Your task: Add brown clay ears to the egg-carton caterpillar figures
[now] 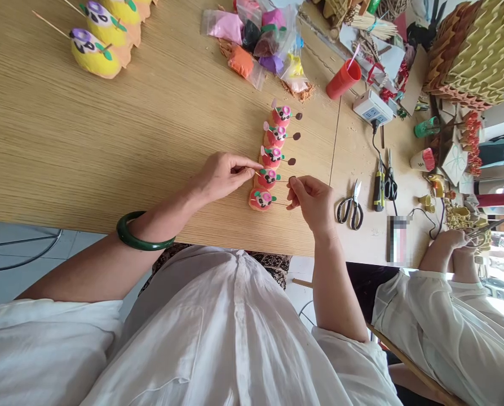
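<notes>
A row of several small clay figures (272,154) with pink bodies, white faces and green bits stands on the table in front of me. Thin sticks poke out of their sides; the far three carry dark brown discs (291,162) on the right and pale pink ones (262,151) on the left. My left hand (224,177) is closed, thumb and index fingertips at a short pale stick (257,173) on the left of the second-nearest figure. My right hand (313,200) pinches a small dark disc (292,179) at the stick on that figure's right. Its curled fingers partly hide the disc.
Bags of coloured clay (243,61) lie beyond the row. Yellow figures (97,59) stand far left. Rightward are scissors (356,206), a yellow cutter (379,189), a power strip (372,107) and a red cup (343,79). Another person's hands (452,242) work at far right.
</notes>
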Demonstrator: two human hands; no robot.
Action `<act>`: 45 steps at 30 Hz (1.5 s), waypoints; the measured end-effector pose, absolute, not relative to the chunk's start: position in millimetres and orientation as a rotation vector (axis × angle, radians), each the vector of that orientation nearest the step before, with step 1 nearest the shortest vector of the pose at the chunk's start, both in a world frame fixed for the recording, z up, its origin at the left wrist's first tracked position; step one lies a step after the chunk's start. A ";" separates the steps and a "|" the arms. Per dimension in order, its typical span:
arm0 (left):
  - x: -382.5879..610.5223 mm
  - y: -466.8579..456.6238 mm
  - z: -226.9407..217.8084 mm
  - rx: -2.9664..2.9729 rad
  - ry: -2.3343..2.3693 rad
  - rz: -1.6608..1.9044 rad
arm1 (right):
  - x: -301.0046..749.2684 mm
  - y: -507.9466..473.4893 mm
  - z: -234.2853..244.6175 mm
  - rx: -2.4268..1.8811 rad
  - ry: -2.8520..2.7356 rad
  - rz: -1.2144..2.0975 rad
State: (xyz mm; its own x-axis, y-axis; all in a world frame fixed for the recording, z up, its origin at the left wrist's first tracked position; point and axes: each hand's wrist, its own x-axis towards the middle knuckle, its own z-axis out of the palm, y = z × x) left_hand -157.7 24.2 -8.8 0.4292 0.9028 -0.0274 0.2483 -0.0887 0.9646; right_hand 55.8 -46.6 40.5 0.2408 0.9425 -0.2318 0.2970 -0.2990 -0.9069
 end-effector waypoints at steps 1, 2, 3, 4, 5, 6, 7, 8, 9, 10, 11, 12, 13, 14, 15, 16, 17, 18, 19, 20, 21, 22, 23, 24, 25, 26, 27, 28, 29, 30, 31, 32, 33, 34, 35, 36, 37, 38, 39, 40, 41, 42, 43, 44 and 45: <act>-157.8 24.4 -8.7 1.606 1.034 0.754 | 55.6 -46.3 40.1 -1.755 -1.153 1.066; -157.9 24.5 -8.7 1.609 1.033 0.755 | 55.6 -46.1 39.6 -1.756 -1.158 1.062; -157.9 24.7 -8.7 1.610 1.032 0.756 | 55.7 -46.1 39.0 -1.752 -1.163 1.058; -157.9 24.8 -8.8 1.608 1.032 0.758 | 56.1 -46.1 38.2 -1.745 -1.166 1.055; -157.8 24.8 -8.8 1.603 1.033 0.758 | 56.6 -46.2 37.4 -1.736 -1.167 1.055; -157.6 24.8 -8.8 1.598 1.035 0.757 | 57.2 -46.3 36.6 -1.728 -1.166 1.057; -157.5 24.8 -8.8 1.592 1.036 0.754 | 57.9 -46.4 35.7 -1.724 -1.163 1.060; -157.3 24.7 -8.7 1.587 1.036 0.752 | 58.5 -46.4 34.9 -1.725 -1.159 1.066; -157.1 24.6 -8.7 1.584 1.034 0.750 | 59.0 -46.5 34.2 -1.729 -1.156 1.072; -156.9 24.5 -8.7 1.584 1.031 0.749 | 59.4 -46.5 33.6 -1.732 -1.153 1.077; -156.8 24.5 -8.9 1.585 1.028 0.750 | 59.6 -46.4 33.0 -1.733 -1.151 1.079; -156.7 24.5 -9.1 1.587 1.026 0.752 | 59.7 -46.2 32.6 -1.733 -1.152 1.079; -156.7 24.5 -9.5 1.588 1.026 0.753 | 59.6 -46.1 32.3 -1.732 -1.153 1.077; -156.8 24.6 -9.9 1.589 1.027 0.755 | 59.4 -46.0 32.1 -1.729 -1.153 1.077; -156.9 24.8 -10.4 1.589 1.030 0.755 | 59.0 -46.0 32.1 -1.723 -1.149 1.080; -157.0 24.9 -10.7 1.588 1.033 0.755 | 58.5 -46.3 32.3 -1.717 -1.142 1.085; -157.3 25.1 -10.9 1.585 1.034 0.753 | 57.8 -46.7 32.6 -1.711 -1.134 1.093; -157.5 25.1 -10.9 1.578 1.032 0.749 | 57.1 -47.3 33.1 -1.710 -1.127 1.105; -157.9 25.1 -10.7 1.565 1.028 0.747 | 56.5 -48.0 33.9 -1.715 -1.123 1.115; -158.2 25.0 -10.3 1.544 1.022 0.748 | 56.0 -48.8 34.8 -1.724 -1.124 1.124; -158.4 24.8 -9.7 1.518 1.016 0.753 | 55.6 -49.6 35.8 -1.736 -1.124 1.128; -158.6 24.6 -9.0 1.488 1.010 0.759 | 55.6 -50.3 36.8 -1.747 -1.123 1.130; -158.6 24.3 -8.5 1.457 1.004 0.765 | 56.0 -50.9 37.6 -1.753 -1.115 1.129; -158.5 24.2 -8.0 1.426 0.999 0.772 | 56.7 -51.5 38.1 -1.756 -1.101 1.124; -158.2 24.2 -7.7 1.396 0.995 0.778 | 57.7 -51.9 38.1 -1.759 -1.083 1.120; -157.9 24.2 -7.5 1.368 0.989 0.783 | 58.9 -52.5 37.4 -1.763 -1.063 1.114; -157.5 24.4 -7.5 1.344 0.984 0.790 | 60.2 -53.1 35.9 -1.768 -1.045 1.106; -157.1 24.6 -7.7 1.326 0.981 0.796 | 61.4 -53.9 33.3 -1.775 -1.030 1.093; -156.8 24.9 -7.9 1.314 0.981 0.801 | 62.3 -55.0 29.7 -1.783 -1.018 1.074; -156.6 25.2 -8.2 1.305 0.984 0.805 | 62.8 -56.4 25.0 -1.787 -1.006 1.048; -156.6 25.5 -8.6 1.300 0.987 0.808 | 62.8 -58.0 19.5 -1.787 -0.992 1.017; -156.6 25.7 -8.9 1.294 0.993 0.812 | 62.3 -59.8 13.3 -1.782 -0.972 0.982; -156.6 25.9 -9.2 1.287 0.999 0.816 | 61.3 -61.6 6.8 -1.769 -0.944 0.950; -156.7 26.0 -9.4 1.278 1.000 0.820 | 60.0 -63.4 0.4 -1.754 -0.914 0.930; -156.7 26.1 -9.3 1.268 1.001 0.826 | 58.5 -65.1 -5.4 -1.735 -0.897 0.903; -156.6 26.2 -9.0 1.256 1.001 0.831 | 57.0 -66.5 -10.4 -1.711 -0.901 0.876; -156.4 26.5 -8.3 1.238 1.003 0.836 | 55.6 -67.7 -14.2 -1.685 -0.918 0.861; -156.1 26.9 -7.2 1.212 1.006 0.846 | 54.6 -68.6 -16.9 -1.663 -0.930 0.851; -155.8 27.7 -6.0 1.180 1.012 0.860 | 53.9 -69.3 -18.6 -1.644 -0.935 0.847; -155.4 28.7 -4.7 1.144 1.021 0.879 | 53.5 -69.8 -19.5 -1.630 -0.928 0.848; -155.3 30.0 -3.5 1.108 1.028 0.897 | 53.5 -70.1 -19.9 -1.620 -0.913 0.848; -155.3 31.2 -2.5 1.072 1.035 0.918 | 53.9 -70.3 -20.0 -1.612 -0.896 0.847; -155.8 32.1 -1.8 1.036 1.041 0.939 | 54.5 -70.4 -20.2 -1.604 -0.882 0.845; -156.8 32.2 -1.3 1.000 1.049 0.963 | 55.3 -70.6 -20.5 -1.597 -0.877 0.847; -158.5 31.0 -1.0 0.968 1.058 0.987 | 56.3 -70.7 -21.0 -1.588 -0.880 0.852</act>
